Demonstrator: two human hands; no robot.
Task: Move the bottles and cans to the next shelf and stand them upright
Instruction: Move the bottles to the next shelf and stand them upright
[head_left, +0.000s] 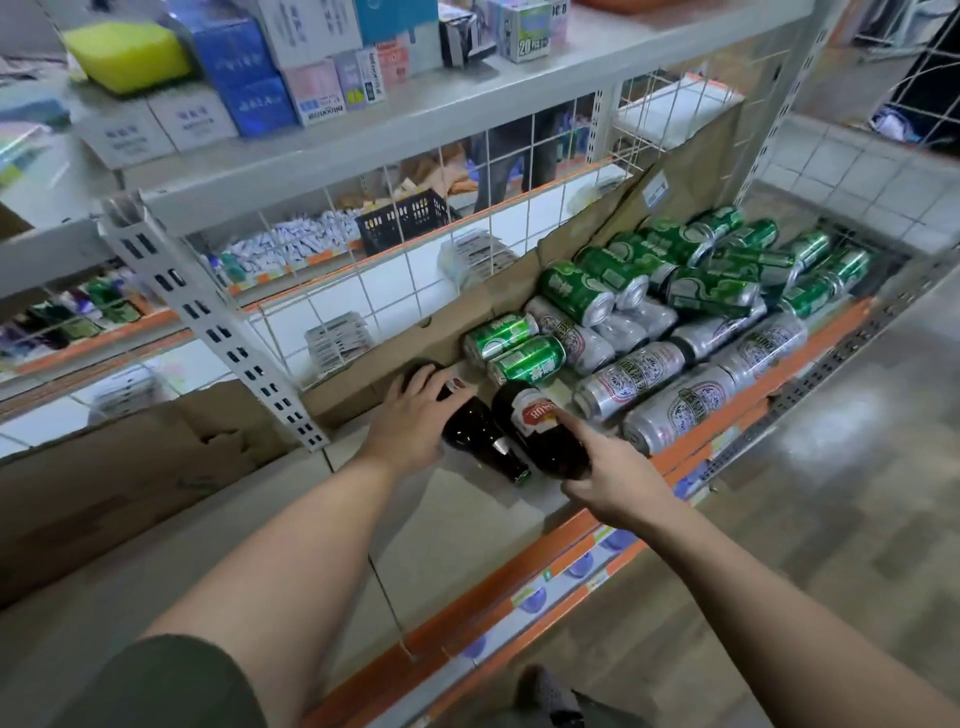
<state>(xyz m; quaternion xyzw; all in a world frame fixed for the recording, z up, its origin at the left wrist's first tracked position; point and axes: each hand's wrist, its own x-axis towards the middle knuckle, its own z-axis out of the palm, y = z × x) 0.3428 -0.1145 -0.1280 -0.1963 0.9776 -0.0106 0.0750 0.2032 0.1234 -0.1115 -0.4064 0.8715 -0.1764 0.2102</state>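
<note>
**Bottles being picked up first**

Bottles lie flat on the shelf (467, 530). My right hand (613, 483) curls loosely on the labelled bottle (540, 431); my left hand (415, 421) covers the dark bottle (467, 426), neither grip closed. Beyond lie the cans (675, 322). Next I'd judge: close, lift, shift left.

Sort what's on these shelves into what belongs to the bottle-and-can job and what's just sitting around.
Job:
dark bottles, lying down under both hands
green cans
silver cans

Just lying about:
boxes on upper shelf
yellow sponge
black basket
cardboard lining
</note>
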